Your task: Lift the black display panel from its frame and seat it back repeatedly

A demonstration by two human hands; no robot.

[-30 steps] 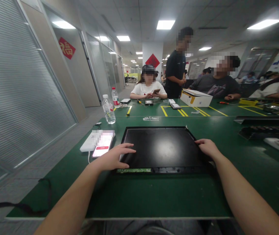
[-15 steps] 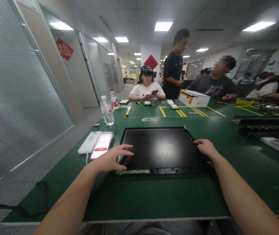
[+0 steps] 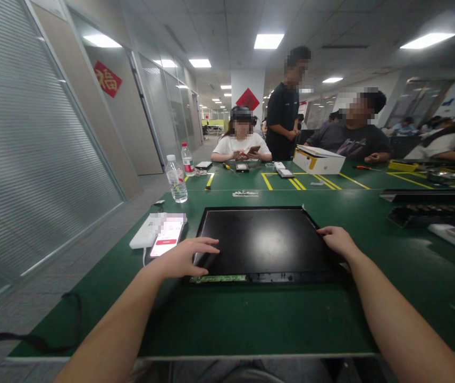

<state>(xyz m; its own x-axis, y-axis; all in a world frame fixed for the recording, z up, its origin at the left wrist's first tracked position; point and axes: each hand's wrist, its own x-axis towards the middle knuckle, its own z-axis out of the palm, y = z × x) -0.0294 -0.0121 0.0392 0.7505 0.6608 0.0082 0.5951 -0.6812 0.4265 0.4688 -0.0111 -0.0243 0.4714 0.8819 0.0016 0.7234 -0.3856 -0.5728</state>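
A black display panel (image 3: 259, 239) lies flat on the green table, with a green circuit strip (image 3: 223, 278) along its near left edge. Over the panel's left edge is my left hand (image 3: 191, 258), its fingers apart and nothing held in it. My right hand (image 3: 337, 242) is closed on the panel's right edge, fingertips at the black frame and some fingers hidden below it.
Left of the panel lie a phone (image 3: 167, 236) and a white power bank (image 3: 143, 234) with a cable. Two bottles stand behind them. Black strips (image 3: 430, 215) lie at the right. Across the green table (image 3: 251, 319) are a white box (image 3: 318, 160) and several people.
The view has shifted very slightly. Both hands keep their places at the panel, and the panel has not visibly moved on the table.
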